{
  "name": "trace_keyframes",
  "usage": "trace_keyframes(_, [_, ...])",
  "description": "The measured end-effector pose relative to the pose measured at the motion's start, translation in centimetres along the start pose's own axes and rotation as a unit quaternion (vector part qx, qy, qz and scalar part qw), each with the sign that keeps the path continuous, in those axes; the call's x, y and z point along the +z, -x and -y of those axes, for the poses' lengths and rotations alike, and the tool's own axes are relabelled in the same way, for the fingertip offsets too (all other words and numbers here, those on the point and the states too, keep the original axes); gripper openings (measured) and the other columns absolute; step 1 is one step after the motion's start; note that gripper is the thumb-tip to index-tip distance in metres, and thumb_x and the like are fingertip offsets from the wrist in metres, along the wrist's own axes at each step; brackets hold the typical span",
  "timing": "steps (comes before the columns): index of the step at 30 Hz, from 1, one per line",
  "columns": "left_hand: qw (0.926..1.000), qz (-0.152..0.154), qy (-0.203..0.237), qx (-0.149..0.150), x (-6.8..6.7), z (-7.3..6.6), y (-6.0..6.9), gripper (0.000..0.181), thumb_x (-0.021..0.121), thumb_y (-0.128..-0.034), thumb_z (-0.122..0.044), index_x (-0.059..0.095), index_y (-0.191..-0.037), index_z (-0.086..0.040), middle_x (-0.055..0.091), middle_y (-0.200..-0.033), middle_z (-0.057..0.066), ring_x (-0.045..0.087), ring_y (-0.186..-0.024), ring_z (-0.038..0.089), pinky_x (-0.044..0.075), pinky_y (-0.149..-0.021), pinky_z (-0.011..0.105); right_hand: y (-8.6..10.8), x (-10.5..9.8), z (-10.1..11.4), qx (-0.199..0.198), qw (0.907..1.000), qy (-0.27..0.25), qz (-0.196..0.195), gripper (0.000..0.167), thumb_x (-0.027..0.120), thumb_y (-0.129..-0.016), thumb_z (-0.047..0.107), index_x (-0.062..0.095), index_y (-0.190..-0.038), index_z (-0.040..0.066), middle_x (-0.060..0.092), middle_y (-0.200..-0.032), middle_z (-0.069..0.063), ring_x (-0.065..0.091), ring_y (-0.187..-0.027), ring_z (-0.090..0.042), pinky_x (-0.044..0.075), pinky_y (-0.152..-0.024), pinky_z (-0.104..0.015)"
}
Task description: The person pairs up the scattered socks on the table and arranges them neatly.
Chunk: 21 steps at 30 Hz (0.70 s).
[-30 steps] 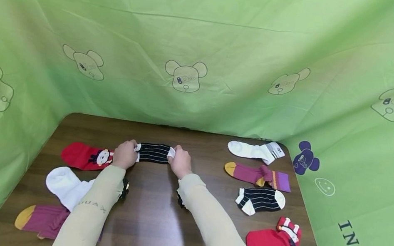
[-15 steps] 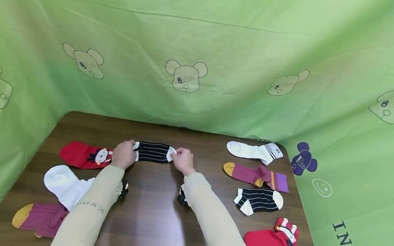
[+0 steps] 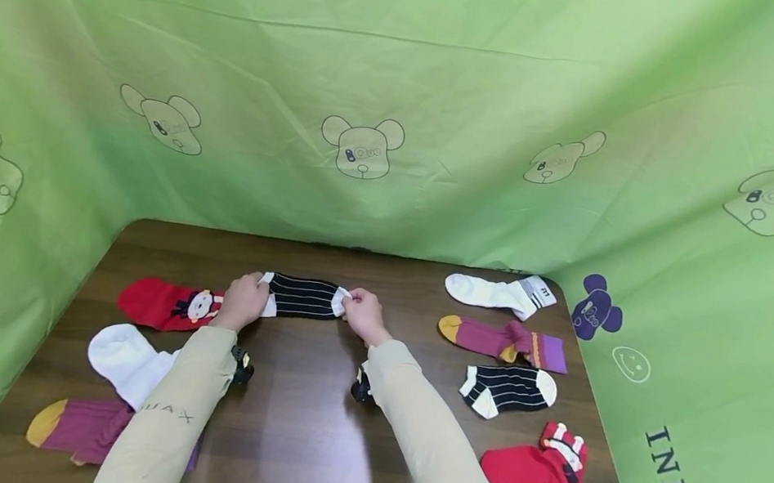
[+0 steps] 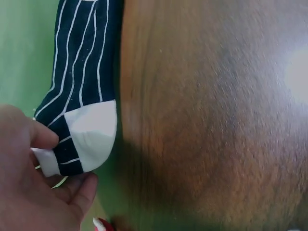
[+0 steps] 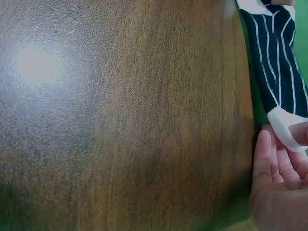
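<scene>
A black sock point(image 3: 305, 298) with white pinstripes stretches between both hands at the far side of the table. My left hand point(image 3: 243, 301) pinches its white cuff end; in the left wrist view the thumb lies on top beside the white heel point(image 4: 94, 134), other fingers beneath. My right hand point(image 3: 365, 315) pinches the white toe point(image 5: 284, 126), with the thumb over it and fingers under. Just left of my left hand lies a red sock point(image 3: 151, 302) with a cartoon face, partly covered by that hand. A matching striped sock point(image 3: 511, 389) lies on the right side.
Left on the wooden table point(image 3: 292, 443) are a white sock point(image 3: 125, 361) and a purple-yellow sock point(image 3: 81, 430), partly under my sleeve. On the right lie a white sock point(image 3: 491, 292), a purple sock point(image 3: 488, 338) and a red sock point(image 3: 525, 471). Green cloth point(image 3: 382, 67) walls the table.
My right hand has shifted slightly right and its grip on the toe has moved outward, so more white shows. The left hand keeps its grip at the cuff end.
</scene>
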<state>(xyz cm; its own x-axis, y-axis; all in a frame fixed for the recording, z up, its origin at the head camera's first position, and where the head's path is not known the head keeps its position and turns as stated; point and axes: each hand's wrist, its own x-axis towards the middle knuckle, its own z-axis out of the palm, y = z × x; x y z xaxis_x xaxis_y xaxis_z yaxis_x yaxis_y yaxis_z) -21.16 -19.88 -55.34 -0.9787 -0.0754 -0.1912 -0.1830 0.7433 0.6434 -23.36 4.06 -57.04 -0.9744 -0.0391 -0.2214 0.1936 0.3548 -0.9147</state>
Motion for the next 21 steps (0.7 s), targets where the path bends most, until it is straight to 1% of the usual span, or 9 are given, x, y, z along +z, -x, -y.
trace_keyframes(5, [0.9996,-0.013,0.024,-0.005,-0.3,-0.2,0.1,0.052,0.029,-0.1036,-0.016,0.043,-0.145,0.013,0.047,-0.145,0.032,0.047,-0.129,0.047,0.036,-0.109,0.056,0.2,0.0,0.0,-0.006,0.9994,-0.034,0.0,0.01,0.056,-0.092,0.0,0.064,-0.088,-0.004,0.066,-0.081,-0.008,0.06,-0.069,-0.015,0.053,-0.064,-0.023])
trace_keyframes(7, [0.9993,-0.016,0.032,-0.009,-0.3,-0.2,0.1,0.052,0.029,-0.1038,-0.016,0.044,-0.145,0.012,0.048,-0.144,0.032,0.048,-0.127,0.046,0.037,-0.108,0.055,0.3,0.0,0.0,-0.008,0.9991,-0.043,0.003,0.011,0.055,-0.091,-0.001,0.063,-0.084,-0.003,0.064,-0.081,-0.007,0.057,-0.071,-0.015,0.05,-0.064,-0.022])
trace_keyframes(11, [0.9985,-0.026,0.047,-0.012,-0.2,-0.3,0.1,0.052,0.028,-0.1041,-0.016,0.045,-0.145,0.011,0.048,-0.144,0.031,0.048,-0.127,0.045,0.037,-0.108,0.054,0.4,-0.1,-0.1,-0.007,0.9981,-0.061,0.008,0.012,0.052,-0.091,-0.001,0.061,-0.082,-0.002,0.06,-0.079,-0.005,0.052,-0.072,-0.014,0.043,-0.063,-0.022])
trace_keyframes(15, [0.9975,-0.029,0.064,-0.005,-0.1,-0.6,0.2,0.054,0.025,-0.1048,-0.018,0.044,-0.146,0.012,0.045,-0.147,0.031,0.043,-0.133,0.045,0.033,-0.111,0.054,0.4,-0.1,-0.2,0.004,0.9941,-0.107,0.015,0.015,0.048,-0.094,-0.003,0.06,-0.084,-0.002,0.059,-0.081,-0.004,0.053,-0.074,-0.013,0.047,-0.07,-0.024])
trace_keyframes(18, [0.9964,-0.016,0.083,-0.007,-0.1,-1.0,0.2,0.056,0.022,-0.1064,-0.022,0.036,-0.15,0.011,0.038,-0.153,0.03,0.036,-0.139,0.044,0.028,-0.115,0.054,0.4,-0.2,-0.1,0.019,0.9877,-0.153,0.026,0.017,0.045,-0.095,-0.005,0.059,-0.085,-0.001,0.06,-0.084,-0.005,0.055,-0.077,-0.013,0.049,-0.075,-0.027])
trace_keyframes(21, [0.9948,0.002,0.1,-0.014,-0.1,-1.3,0.2,0.061,0.02,-0.1074,-0.027,0.025,-0.155,0.01,0.026,-0.159,0.03,0.025,-0.145,0.043,0.019,-0.118,0.054,0.3,-0.5,0.1,0.027,0.9791,-0.198,0.04,0.018,0.043,-0.095,-0.007,0.058,-0.087,-0.001,0.059,-0.086,-0.006,0.055,-0.078,-0.014,0.05,-0.075,-0.027])
